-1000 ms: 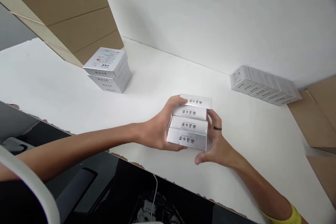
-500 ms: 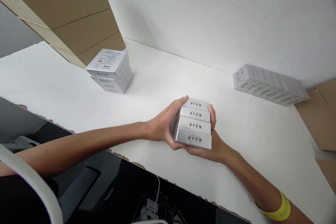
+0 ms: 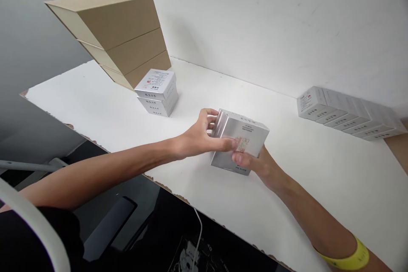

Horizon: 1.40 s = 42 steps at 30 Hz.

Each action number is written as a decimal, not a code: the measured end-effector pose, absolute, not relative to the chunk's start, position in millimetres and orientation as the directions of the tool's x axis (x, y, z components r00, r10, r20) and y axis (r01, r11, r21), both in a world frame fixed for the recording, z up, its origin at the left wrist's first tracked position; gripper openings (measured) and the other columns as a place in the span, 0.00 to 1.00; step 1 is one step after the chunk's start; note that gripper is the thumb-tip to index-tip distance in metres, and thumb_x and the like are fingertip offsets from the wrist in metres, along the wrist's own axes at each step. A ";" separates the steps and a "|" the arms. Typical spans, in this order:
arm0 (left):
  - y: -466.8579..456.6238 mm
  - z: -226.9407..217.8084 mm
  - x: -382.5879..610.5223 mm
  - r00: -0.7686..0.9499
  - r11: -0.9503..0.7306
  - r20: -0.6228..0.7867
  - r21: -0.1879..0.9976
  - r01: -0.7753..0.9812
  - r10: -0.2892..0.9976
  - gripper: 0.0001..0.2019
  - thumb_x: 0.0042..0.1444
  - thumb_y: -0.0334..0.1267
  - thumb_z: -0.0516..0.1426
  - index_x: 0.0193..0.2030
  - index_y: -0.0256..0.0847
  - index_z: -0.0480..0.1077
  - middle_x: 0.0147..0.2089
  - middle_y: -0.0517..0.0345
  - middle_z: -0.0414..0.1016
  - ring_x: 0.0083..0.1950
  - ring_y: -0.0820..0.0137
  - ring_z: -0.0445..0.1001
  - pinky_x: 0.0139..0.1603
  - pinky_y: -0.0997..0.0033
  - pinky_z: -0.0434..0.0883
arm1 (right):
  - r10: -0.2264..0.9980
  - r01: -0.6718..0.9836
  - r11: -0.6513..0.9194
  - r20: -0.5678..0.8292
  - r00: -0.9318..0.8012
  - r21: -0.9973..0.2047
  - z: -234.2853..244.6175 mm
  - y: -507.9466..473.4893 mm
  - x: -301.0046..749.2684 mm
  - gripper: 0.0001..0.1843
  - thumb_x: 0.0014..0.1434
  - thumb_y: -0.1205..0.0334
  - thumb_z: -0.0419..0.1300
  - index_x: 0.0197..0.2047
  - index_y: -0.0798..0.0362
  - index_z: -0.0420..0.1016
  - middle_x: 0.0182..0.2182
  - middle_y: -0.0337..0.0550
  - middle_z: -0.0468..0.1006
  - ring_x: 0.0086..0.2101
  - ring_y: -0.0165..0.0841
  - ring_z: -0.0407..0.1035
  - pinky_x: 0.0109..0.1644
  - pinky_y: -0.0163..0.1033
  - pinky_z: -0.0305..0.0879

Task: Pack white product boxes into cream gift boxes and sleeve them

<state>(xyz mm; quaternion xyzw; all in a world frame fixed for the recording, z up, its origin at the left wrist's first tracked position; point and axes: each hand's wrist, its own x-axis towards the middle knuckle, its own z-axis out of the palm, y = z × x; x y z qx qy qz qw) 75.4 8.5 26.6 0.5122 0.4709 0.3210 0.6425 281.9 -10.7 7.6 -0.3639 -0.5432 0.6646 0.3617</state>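
Observation:
Between my two hands is a block of small white-silver boxes, with a broad printed face turned up toward me. My left hand grips its left side, the thumb lying across the broad face and the fingers at the far left edge. On the lower right, my right hand has its thumb pressed on the same face, close to the left thumb; its other fingers are hidden behind the boxes. The bundle is over the white table; whether it touches the surface I cannot tell.
A short stack of the same boxes stands at left, beside tall brown cartons. A row of such boxes lies along the wall at right, near brown cardboard. The table's front edge is chipped.
Both hands have turned the bundle, so a broad printed face shows where the narrow ends showed before. Both thumbs now lie across that face. The camera view has shifted slightly.

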 end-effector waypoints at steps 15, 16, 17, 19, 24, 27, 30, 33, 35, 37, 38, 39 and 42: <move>-17.5 1.0 66.7 0.105 0.342 -0.340 0.940 -0.001 0.934 0.53 0.40 0.42 0.77 0.63 0.46 0.46 0.60 0.37 0.70 0.62 0.44 0.75 0.55 0.40 0.79 | 0.897 -0.305 -0.265 -0.118 -0.426 -0.915 -9.7 -1.9 254.0 0.33 0.58 0.42 0.70 0.64 0.41 0.70 0.52 0.42 0.81 0.59 0.48 0.73 0.62 0.59 0.73; -22.8 0.1 72.5 0.086 0.334 -0.329 0.941 -0.048 0.940 0.51 0.41 0.43 0.77 0.62 0.47 0.46 0.61 0.37 0.69 0.62 0.45 0.74 0.56 0.40 0.79 | 0.899 -0.312 -0.259 -0.110 -0.424 -0.914 -11.0 -2.8 252.3 0.32 0.58 0.43 0.70 0.63 0.40 0.70 0.52 0.42 0.81 0.58 0.47 0.73 0.62 0.58 0.74; -26.7 0.1 78.2 0.079 0.321 -0.314 0.942 -0.095 0.946 0.49 0.43 0.45 0.77 0.60 0.47 0.46 0.63 0.37 0.67 0.63 0.46 0.74 0.57 0.40 0.79 | 0.900 -0.315 -0.251 -0.100 -0.425 -0.915 -12.0 -3.5 250.9 0.31 0.59 0.43 0.69 0.62 0.40 0.71 0.52 0.41 0.81 0.58 0.47 0.73 0.61 0.58 0.74; -29.4 -0.2 87.9 0.068 0.268 -0.260 0.950 -0.161 0.963 0.44 0.47 0.48 0.75 0.57 0.48 0.47 0.65 0.39 0.63 0.63 0.48 0.73 0.59 0.40 0.78 | 0.903 -0.301 -0.235 -0.093 -0.419 -0.924 -13.4 -4.5 248.8 0.27 0.58 0.41 0.69 0.57 0.41 0.73 0.50 0.41 0.81 0.57 0.47 0.73 0.61 0.58 0.74; -11.7 -15.2 95.4 0.092 0.004 0.007 0.993 -0.118 0.996 0.46 0.42 0.48 0.76 0.56 0.49 0.48 0.63 0.46 0.60 0.62 0.53 0.72 0.60 0.44 0.76 | 0.933 -0.287 -0.211 -0.105 -0.344 -0.934 -16.5 -3.6 247.3 0.22 0.59 0.37 0.66 0.46 0.44 0.73 0.45 0.42 0.79 0.55 0.46 0.74 0.64 0.57 0.72; 10.0 -21.3 86.1 0.123 -0.204 0.191 0.974 0.098 0.974 0.46 0.43 0.49 0.75 0.58 0.49 0.47 0.62 0.45 0.61 0.64 0.52 0.69 0.63 0.42 0.73 | 0.967 -0.305 -0.188 -0.121 -0.224 -0.934 -20.9 -5.3 255.6 0.34 0.53 0.40 0.72 0.58 0.41 0.65 0.56 0.43 0.75 0.62 0.45 0.69 0.68 0.57 0.68; 40.3 -14.1 68.7 0.142 -0.467 0.462 0.731 0.497 0.875 0.52 0.37 0.48 0.76 0.63 0.44 0.51 0.66 0.36 0.57 0.71 0.41 0.59 0.70 0.33 0.62 | 0.978 -0.296 -0.207 -0.206 -0.037 -0.933 -27.0 -14.1 275.7 0.51 0.45 0.43 0.77 0.63 0.35 0.52 0.66 0.46 0.64 0.66 0.46 0.63 0.70 0.61 0.65; 72.3 -2.3 50.8 0.275 -0.497 0.491 0.408 0.766 0.826 0.51 0.35 0.39 0.76 0.66 0.42 0.58 0.74 0.34 0.51 0.77 0.30 0.47 0.76 0.25 0.42 | 0.965 -0.267 -0.227 -0.254 0.070 -0.937 -30.7 -30.2 301.9 0.44 0.47 0.44 0.76 0.59 0.36 0.55 0.64 0.46 0.64 0.61 0.44 0.68 0.67 0.63 0.66; 88.4 2.2 42.0 0.347 -0.488 0.424 0.286 0.825 0.836 0.45 0.43 0.39 0.73 0.68 0.43 0.60 0.77 0.42 0.49 0.79 0.34 0.40 0.76 0.26 0.29 | 0.960 -0.265 -0.213 -0.252 0.123 -0.941 -30.0 -43.2 317.9 0.34 0.51 0.45 0.74 0.54 0.37 0.61 0.59 0.43 0.69 0.54 0.41 0.72 0.63 0.61 0.69; 97.6 3.1 36.4 0.386 -0.490 0.372 0.244 0.837 0.844 0.37 0.54 0.42 0.68 0.69 0.46 0.61 0.79 0.50 0.48 0.81 0.41 0.36 0.77 0.29 0.23 | 0.957 -0.267 -0.183 -0.234 0.171 -0.946 -27.2 -56.1 330.4 0.28 0.52 0.47 0.73 0.51 0.38 0.65 0.54 0.42 0.72 0.48 0.39 0.73 0.57 0.57 0.72; 99.7 2.7 34.5 0.398 -0.494 0.355 0.239 0.836 0.846 0.33 0.58 0.44 0.65 0.69 0.47 0.61 0.80 0.53 0.48 0.82 0.44 0.36 0.77 0.31 0.22 | 0.956 -0.258 -0.166 -0.220 0.197 -0.952 -25.3 -62.1 335.2 0.27 0.52 0.48 0.74 0.50 0.39 0.67 0.53 0.42 0.73 0.47 0.39 0.73 0.54 0.56 0.72; 100.3 2.2 33.0 0.408 -0.497 0.341 0.233 0.836 0.847 0.31 0.61 0.46 0.63 0.69 0.48 0.62 0.80 0.55 0.48 0.82 0.45 0.35 0.78 0.32 0.22 | 0.954 -0.242 -0.147 -0.202 0.221 -0.959 -23.4 -67.7 339.3 0.26 0.51 0.48 0.74 0.49 0.39 0.68 0.52 0.42 0.74 0.45 0.39 0.73 0.51 0.55 0.73; 97.3 2.0 30.4 0.427 -0.495 0.310 0.190 0.848 0.850 0.31 0.62 0.49 0.62 0.69 0.46 0.61 0.80 0.53 0.48 0.81 0.42 0.37 0.78 0.30 0.27 | 0.955 -0.168 -0.082 -0.126 0.267 -0.982 -18.3 -82.8 350.4 0.22 0.52 0.50 0.74 0.47 0.37 0.72 0.50 0.45 0.75 0.41 0.40 0.73 0.47 0.58 0.73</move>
